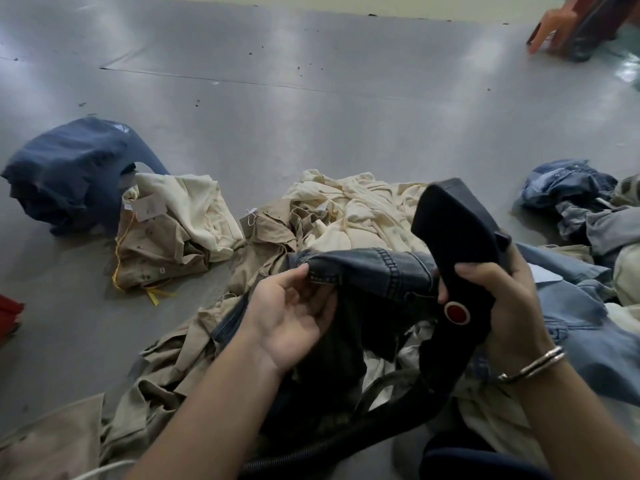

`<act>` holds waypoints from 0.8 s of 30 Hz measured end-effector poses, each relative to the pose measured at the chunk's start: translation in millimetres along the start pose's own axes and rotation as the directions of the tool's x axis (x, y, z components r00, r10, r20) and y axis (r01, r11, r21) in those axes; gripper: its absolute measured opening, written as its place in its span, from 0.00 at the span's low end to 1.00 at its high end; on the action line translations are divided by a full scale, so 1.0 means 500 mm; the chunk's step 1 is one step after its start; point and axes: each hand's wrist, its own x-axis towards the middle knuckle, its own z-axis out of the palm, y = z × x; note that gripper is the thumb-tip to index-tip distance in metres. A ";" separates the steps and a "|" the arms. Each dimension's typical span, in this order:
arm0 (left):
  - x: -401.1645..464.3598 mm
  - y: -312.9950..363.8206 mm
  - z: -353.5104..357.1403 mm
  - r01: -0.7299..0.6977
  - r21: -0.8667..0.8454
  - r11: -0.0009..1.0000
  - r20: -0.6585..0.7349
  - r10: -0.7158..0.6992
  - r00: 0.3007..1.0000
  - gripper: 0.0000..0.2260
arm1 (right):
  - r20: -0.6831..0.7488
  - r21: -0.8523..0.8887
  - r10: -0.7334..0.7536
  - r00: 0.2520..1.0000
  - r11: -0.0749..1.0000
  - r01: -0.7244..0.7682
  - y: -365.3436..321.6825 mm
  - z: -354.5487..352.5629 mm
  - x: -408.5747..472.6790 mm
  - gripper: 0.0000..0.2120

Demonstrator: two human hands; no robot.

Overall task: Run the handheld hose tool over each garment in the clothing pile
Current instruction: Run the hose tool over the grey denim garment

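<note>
Lowest in the frame, a ribbed black hose [311, 452] curls out from under the clothing pile [346, 216] and runs up to the handheld hose tool [457, 258], a black wedge-headed unit with a red button, which the right hand [502, 299] grips by the handle at centre right, fingers wrapped around it. Just left of it the left hand [294, 313] lifts the stitched edge of a dark denim garment [374, 275], thumb on top and fingers curled beneath the cloth. This looks like the start of one garment's pass: the cloth is being held up and the tool head points up, away from it. The next move probably calls for tilting the head down onto the denim while the left hand keeps it taut. Farther off, left of centre, a beige bundle [166, 230] and a navy piece [69, 174] lie apart on the grey floor [311, 98]. Whether those are already treated cannot be told, and the hose's far end is cut off below.
</note>
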 end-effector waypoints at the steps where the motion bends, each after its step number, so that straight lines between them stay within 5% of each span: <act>1: -0.004 -0.004 0.003 0.024 -0.017 1.000 0.040 -0.023 0.999 0.07 | -0.031 -0.005 0.015 0.999 1.000 -0.015 0.005 -0.005 0.004 0.13; 7: -0.016 -0.034 0.024 0.035 -0.112 0.993 0.282 -0.002 0.959 0.11 | -0.114 -0.069 0.100 0.988 0.992 -0.108 0.040 0.005 0.034 0.12; 11: -0.012 -0.022 0.023 -0.102 -0.174 0.979 0.263 0.146 0.954 0.12 | -0.052 -0.249 0.129 0.990 0.959 -0.138 0.053 0.018 0.031 0.13; 15: -0.009 -0.004 0.010 -0.219 -0.127 0.967 0.258 0.246 0.934 0.13 | -0.076 -0.200 0.134 0.988 0.969 -0.147 0.015 0.007 0.023 0.10; 19: 0.001 -0.004 0.015 -0.293 -0.053 0.955 0.237 0.297 0.925 0.13 | 0.120 -0.289 0.109 0.987 0.955 -0.070 -0.039 0.006 -0.013 0.16; 24: 0.009 -0.021 0.025 -0.346 0.093 0.934 0.220 0.319 0.922 0.13 | 0.280 -0.624 0.124 0.952 0.777 0.083 -0.049 0.021 -0.044 0.16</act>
